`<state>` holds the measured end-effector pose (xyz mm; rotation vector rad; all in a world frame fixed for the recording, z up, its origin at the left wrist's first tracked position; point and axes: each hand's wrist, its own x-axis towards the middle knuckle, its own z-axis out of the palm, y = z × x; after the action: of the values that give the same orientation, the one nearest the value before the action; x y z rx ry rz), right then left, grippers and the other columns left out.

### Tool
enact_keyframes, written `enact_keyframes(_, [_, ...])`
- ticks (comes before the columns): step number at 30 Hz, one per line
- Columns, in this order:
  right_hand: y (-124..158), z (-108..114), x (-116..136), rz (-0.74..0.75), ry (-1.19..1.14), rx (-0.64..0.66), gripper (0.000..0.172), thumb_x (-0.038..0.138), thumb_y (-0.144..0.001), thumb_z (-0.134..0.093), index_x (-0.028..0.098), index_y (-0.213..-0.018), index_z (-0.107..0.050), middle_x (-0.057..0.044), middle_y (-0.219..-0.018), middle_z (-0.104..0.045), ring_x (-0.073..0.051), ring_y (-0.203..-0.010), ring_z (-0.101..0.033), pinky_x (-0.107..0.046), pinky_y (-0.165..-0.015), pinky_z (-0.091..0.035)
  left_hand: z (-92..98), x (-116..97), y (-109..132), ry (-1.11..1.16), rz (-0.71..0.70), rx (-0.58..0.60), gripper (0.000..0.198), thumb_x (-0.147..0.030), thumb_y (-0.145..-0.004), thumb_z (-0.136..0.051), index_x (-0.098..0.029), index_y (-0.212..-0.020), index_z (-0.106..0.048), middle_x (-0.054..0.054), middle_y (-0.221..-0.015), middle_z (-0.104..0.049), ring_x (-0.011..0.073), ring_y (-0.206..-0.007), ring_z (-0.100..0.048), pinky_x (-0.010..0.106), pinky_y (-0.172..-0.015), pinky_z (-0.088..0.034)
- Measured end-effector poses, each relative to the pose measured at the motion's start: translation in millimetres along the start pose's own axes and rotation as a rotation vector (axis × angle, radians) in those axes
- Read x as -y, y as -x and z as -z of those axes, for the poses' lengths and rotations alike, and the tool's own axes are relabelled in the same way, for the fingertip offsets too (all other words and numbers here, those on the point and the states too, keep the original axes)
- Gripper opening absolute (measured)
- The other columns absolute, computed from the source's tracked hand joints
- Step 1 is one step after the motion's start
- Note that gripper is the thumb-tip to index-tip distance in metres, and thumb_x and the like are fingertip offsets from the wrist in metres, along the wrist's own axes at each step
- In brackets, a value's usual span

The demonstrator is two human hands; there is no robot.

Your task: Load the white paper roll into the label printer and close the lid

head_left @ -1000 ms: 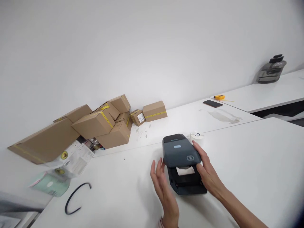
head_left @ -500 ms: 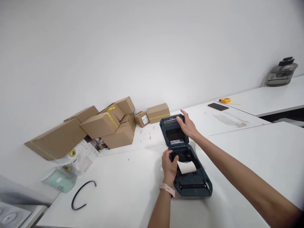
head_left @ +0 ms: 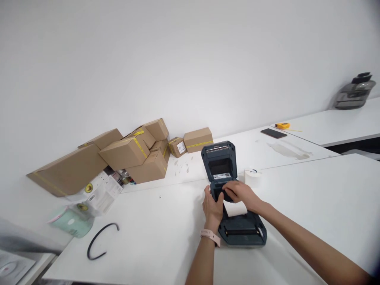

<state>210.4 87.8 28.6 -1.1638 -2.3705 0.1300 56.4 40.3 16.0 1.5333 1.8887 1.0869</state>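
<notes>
A dark blue label printer point(head_left: 243, 235) lies on the white table with its lid point(head_left: 219, 152) raised and tilted back. My left hand point(head_left: 211, 206) grips the left side wall, fingers outside and thumb over the inner edge. Inside the open bay, my right hand point(head_left: 240, 191) has its fingers curled together; what they pinch, if anything, is hidden. From below my right hand a strip of white label paper point(head_left: 235, 209) curves toward the front of the printer. Behind my right wrist stands a white label roll point(head_left: 252, 177), apart from the printer.
Cardboard boxes point(head_left: 124, 153) are piled against the wall at the left. A curved black band point(head_left: 95, 241) and a mint-green container point(head_left: 74, 221) lie near the left edge. Farther right are a phone point(head_left: 273, 133), a yellow tape measure point(head_left: 282, 125) and a grey translucent jug point(head_left: 354, 93).
My right hand has let go of the raised lid and moved down into the printer's bay. The label roll behind it now shows. My left hand stays on the side wall.
</notes>
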Motion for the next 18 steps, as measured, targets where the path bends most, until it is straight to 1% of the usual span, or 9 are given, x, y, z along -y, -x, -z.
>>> enact_keyframes(1, [1, -7, -3, 0.019, 0.026, 0.059, 0.029, 0.019, -0.093, -0.043, 0.020, -0.091, -0.072, -0.009, -0.092, -0.075, -0.024, -0.089, -0.067, -0.036, -0.081, -0.048, 0.2, -1, 0, -0.007, 0.004, 0.006, 0.060, -0.040, -0.088, -0.053, -0.014, -0.140, -0.040, 0.018, -0.131, -0.063, 0.0305, -0.119, -0.060, 0.039, -0.096, -0.045])
enact_keyframes(2, [0, -11, -5, 0.033, 0.048, 0.092, 0.027, 0.019, -0.091, -0.047, 0.019, -0.086, -0.074, -0.010, -0.088, -0.076, -0.026, -0.089, -0.067, -0.038, -0.084, -0.047, 0.5, -1, 1, -0.013, 0.004, 0.011, 0.063, -0.041, -0.089, -0.051, -0.013, -0.143, -0.037, 0.018, -0.133, -0.062, 0.0311, -0.121, -0.059, 0.040, -0.097, -0.044])
enact_keyframes(4, [-3, -14, -6, 0.061, 0.101, 0.157, 0.026, 0.020, -0.089, -0.050, 0.017, -0.081, -0.075, -0.013, -0.086, -0.076, -0.029, -0.092, -0.066, -0.045, -0.093, -0.042, 0.7, -2, 2, -0.020, -0.004, 0.020, 0.066, -0.042, -0.090, -0.050, -0.014, -0.147, -0.031, 0.018, -0.136, -0.060, 0.0308, -0.123, -0.058, 0.040, -0.099, -0.043])
enact_keyframes(6, [-6, -10, -4, 0.091, 0.140, 0.211, 0.028, 0.023, -0.090, -0.051, 0.017, -0.079, -0.076, -0.014, -0.083, -0.076, -0.030, -0.093, -0.066, -0.049, -0.101, -0.035, 0.7, -3, 3, -0.030, -0.016, 0.024, 0.068, -0.041, -0.091, -0.048, -0.015, -0.150, -0.027, 0.017, -0.138, -0.059, 0.0301, -0.124, -0.058, 0.039, -0.100, -0.043])
enact_keyframes(8, [-7, -3, -2, 0.121, 0.168, 0.259, 0.031, 0.025, -0.091, -0.051, 0.018, -0.077, -0.077, -0.013, -0.079, -0.076, -0.030, -0.093, -0.066, -0.051, -0.105, -0.029, 0.6, -4, 4, -0.047, -0.025, 0.027, 0.068, -0.038, -0.092, -0.045, -0.014, -0.152, -0.023, 0.018, -0.138, -0.059, 0.0311, -0.123, -0.058, 0.041, -0.100, -0.042])
enact_keyframes(11, [-6, 7, 3, 0.145, 0.202, 0.320, 0.031, 0.028, -0.091, -0.050, 0.020, -0.080, -0.079, -0.012, -0.079, -0.077, -0.030, -0.093, -0.067, -0.053, -0.108, -0.024, 0.5, -5, 4, -0.069, -0.032, 0.025, 0.064, -0.034, -0.095, -0.037, -0.011, -0.153, -0.020, 0.022, -0.133, -0.061, 0.0333, -0.117, -0.062, 0.044, -0.097, -0.044])
enact_keyframes(13, [-4, 9, 6, 0.153, 0.218, 0.359, 0.031, 0.028, -0.091, -0.050, 0.020, -0.086, -0.079, -0.012, -0.081, -0.077, -0.031, -0.093, -0.068, -0.055, -0.108, -0.021, 0.7, -5, 5, -0.079, -0.032, 0.019, 0.062, -0.031, -0.097, -0.032, -0.011, -0.153, -0.020, 0.023, -0.130, -0.064, 0.0335, -0.113, -0.064, 0.044, -0.094, -0.045])
enact_keyframes(15, [-4, 8, 9, 0.155, 0.229, 0.394, 0.033, 0.026, -0.092, -0.047, 0.017, -0.089, -0.078, -0.014, -0.083, -0.077, -0.031, -0.093, -0.069, -0.055, -0.109, -0.019, 0.9, -5, 5, -0.092, -0.029, 0.024, 0.061, -0.030, -0.097, -0.030, -0.011, -0.154, -0.020, 0.023, -0.127, -0.065, 0.0337, -0.112, -0.065, 0.044, -0.093, -0.046])
enact_keyframes(18, [-8, 4, 12, 0.153, 0.224, 0.449, 0.035, 0.023, -0.092, -0.044, 0.012, -0.090, -0.077, -0.019, -0.086, -0.077, -0.032, -0.091, -0.070, -0.054, -0.107, -0.021, 1.1, -5, 5, -0.097, -0.027, 0.034, 0.061, -0.030, -0.097, -0.030, -0.010, -0.154, -0.019, 0.022, -0.127, -0.065, 0.0334, -0.114, -0.064, 0.045, -0.096, -0.045])
